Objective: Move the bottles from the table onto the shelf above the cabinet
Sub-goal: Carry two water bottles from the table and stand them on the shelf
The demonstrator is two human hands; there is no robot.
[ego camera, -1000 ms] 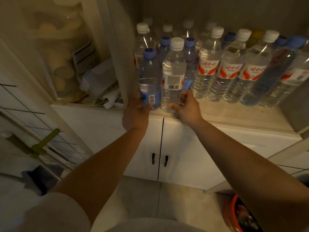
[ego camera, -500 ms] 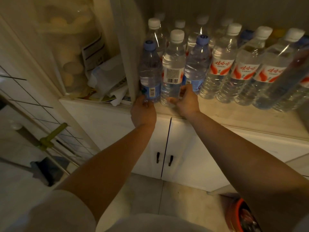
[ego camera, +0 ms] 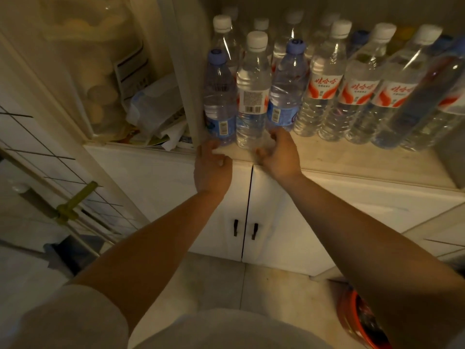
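Observation:
Several clear water bottles stand upright on the shelf [ego camera: 339, 162] above the white cabinet [ego camera: 289, 222]. At the front left stand a blue-capped bottle [ego camera: 219, 102], a white-capped bottle [ego camera: 251, 96] with a barcode label, and a second blue-capped bottle [ego camera: 285, 96]. My left hand [ego camera: 212, 167] hovers just below the first blue-capped bottle's base, fingers loosely curled and holding nothing. My right hand [ego camera: 279, 152] sits at the shelf's front edge between the white-capped and second blue-capped bottles, fingers relaxed and around neither.
A vertical divider [ego camera: 188, 71] bounds the bottles on the left, with a large jar [ego camera: 93, 66] and crumpled papers [ego camera: 156, 114] beyond it. Red-labelled bottles [ego camera: 324, 86] fill the shelf to the right. A red bucket [ego camera: 357, 321] stands on the floor at lower right.
Both hands held the bases of the two front-left bottles and pushed them back on the shelf. Now the hands have let go and drawn back toward the shelf edge.

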